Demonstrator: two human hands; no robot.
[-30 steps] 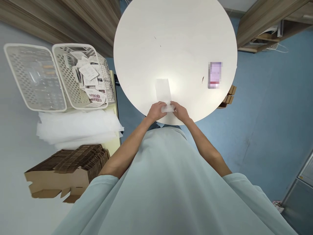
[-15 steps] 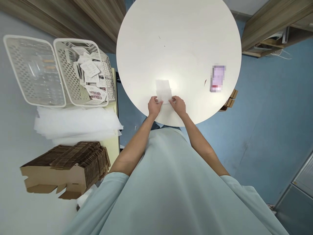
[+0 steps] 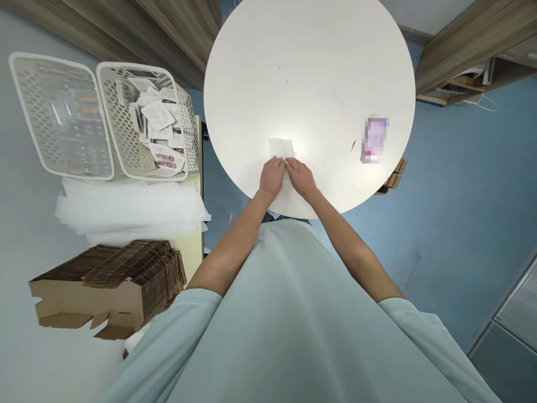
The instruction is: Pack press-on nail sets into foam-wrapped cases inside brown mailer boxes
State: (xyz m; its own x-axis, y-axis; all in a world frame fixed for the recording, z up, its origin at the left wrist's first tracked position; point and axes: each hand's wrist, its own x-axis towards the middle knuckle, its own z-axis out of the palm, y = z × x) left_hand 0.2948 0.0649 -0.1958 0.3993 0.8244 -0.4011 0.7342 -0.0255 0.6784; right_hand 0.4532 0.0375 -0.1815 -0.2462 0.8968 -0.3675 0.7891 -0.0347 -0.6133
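Note:
A small, thin white sheet [image 3: 281, 148] lies near the front edge of the round white table [image 3: 310, 56]. Whether it is paper or foam, I cannot tell. My left hand [image 3: 272, 174] covers the sheet's lower left part, fingers close together and bent over it. Beside it, my right hand [image 3: 301, 174] bears on the lower right part in the same way. The fingertips of both hands nearly meet at the sheet's middle. My thumbs and the sheet's near edge are mostly hidden under the hands.
At left stand a white basket of printed packets [image 3: 142, 173] and another with clear plastic containers [image 3: 25, 112]. White sheets [image 3: 134, 207] and folded cardboard boxes [image 3: 92, 302] are stacked nearer. A blurred purple item [image 3: 375, 140] lies on the table's right side.
Both hands have moved inward and slightly up from the sheet's lower corners to its middle. Less of the sheet shows now, its lower part being under my hands. The view has shifted slightly.

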